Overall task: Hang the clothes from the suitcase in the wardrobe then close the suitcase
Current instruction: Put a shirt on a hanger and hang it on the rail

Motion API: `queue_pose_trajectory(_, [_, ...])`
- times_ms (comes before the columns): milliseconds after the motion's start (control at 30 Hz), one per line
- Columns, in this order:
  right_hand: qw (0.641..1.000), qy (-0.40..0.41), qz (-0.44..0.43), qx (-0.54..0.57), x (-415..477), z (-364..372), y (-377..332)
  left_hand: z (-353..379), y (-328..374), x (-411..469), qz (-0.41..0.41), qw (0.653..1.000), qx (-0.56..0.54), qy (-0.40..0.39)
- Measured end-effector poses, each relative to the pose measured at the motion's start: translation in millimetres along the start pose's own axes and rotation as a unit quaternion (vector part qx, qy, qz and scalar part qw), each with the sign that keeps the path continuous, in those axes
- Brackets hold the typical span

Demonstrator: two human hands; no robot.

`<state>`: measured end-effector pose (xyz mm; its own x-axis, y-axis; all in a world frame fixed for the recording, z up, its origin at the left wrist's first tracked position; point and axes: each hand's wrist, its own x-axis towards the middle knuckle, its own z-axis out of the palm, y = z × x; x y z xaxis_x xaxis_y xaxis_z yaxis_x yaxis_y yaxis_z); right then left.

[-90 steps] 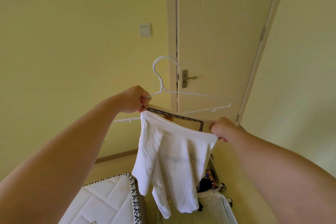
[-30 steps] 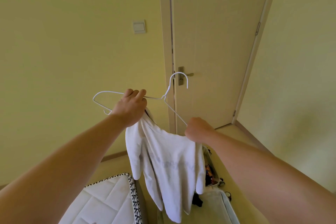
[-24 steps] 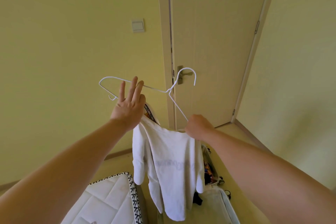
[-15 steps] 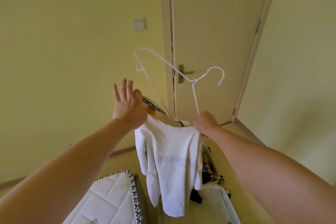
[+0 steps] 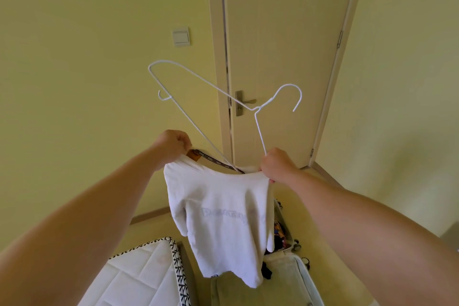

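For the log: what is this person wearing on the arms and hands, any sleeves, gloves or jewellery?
Nothing visible. The left hand and right hand are bare, with no gloves, rings or watch. The left forearm and right forearm are uncovered right to the frame edges, so no sleeve shows.

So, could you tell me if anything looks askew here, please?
The white wire hanger is tipped steeply, its hook pointing right instead of up. Only its lower end dips into the neck of the white shirt, which the left hand and right hand grip at the collar, so the shirt is not yet seated on it.
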<state>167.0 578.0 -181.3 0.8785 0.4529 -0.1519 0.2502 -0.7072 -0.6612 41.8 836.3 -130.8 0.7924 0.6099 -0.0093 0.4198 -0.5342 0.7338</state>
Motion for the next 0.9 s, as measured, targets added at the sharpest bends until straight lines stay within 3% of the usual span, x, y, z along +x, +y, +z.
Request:
queue_pose_trajectory(267, [0.998,0.008,-0.003,-0.055,1.1,5.4,16.9,-2.6,14.2,-7.4,-0.014,0.992,-0.112,-0.063])
queue_pose_trajectory(467, [0.999,0.0,0.013,-0.05,2.7,14.9,15.4,15.2,8.3,-2.8,0.045,0.996,-0.069,0.022])
queue_pose_trajectory(567, [1.0,0.011,0.016,-0.011,7.9,17.8,10.7,19.6,10.0,-5.2,0.049,0.995,-0.085,0.016])
queue_pose_trajectory(733, [0.993,0.089,0.01,0.08,9.1,23.8,-10.7,32.4,11.8,-10.1,0.075,0.997,-0.001,-0.013])
queue_pose_trajectory(900, [0.956,0.125,0.024,0.264,2.7,22.7,-27.7,28.1,8.7,-5.0,0.076,0.997,0.01,-0.014])
